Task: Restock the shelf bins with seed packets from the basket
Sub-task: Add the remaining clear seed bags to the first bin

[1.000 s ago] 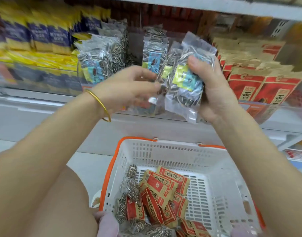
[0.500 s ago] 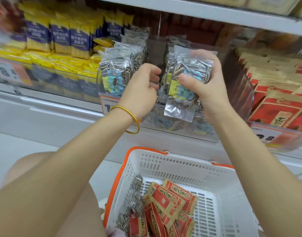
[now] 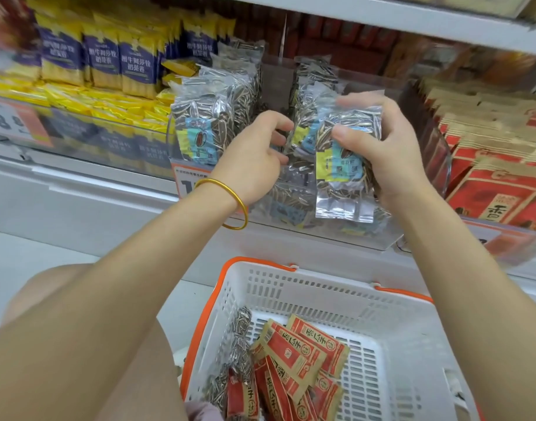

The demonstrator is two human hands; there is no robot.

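Head view: the clear bin [image 3: 443,165] at frame centre is crowded with upright packets, leaving only a narrow gap between the rows. My right hand [image 3: 391,153] grips a seed packet [image 3: 341,165] at the bin's mouth, thumb across its front and fingers curled behind. My left hand [image 3: 251,162] curls its fingers against the standing packets [image 3: 306,95]; I cannot tell whether it grasps one. The held packet is crinkly clear film over striped seeds, with a blue-and-yellow label. At the lower frame, the slotted white basket [image 3: 321,287] holds red paper packets [image 3: 294,354], with bare floor on its right.
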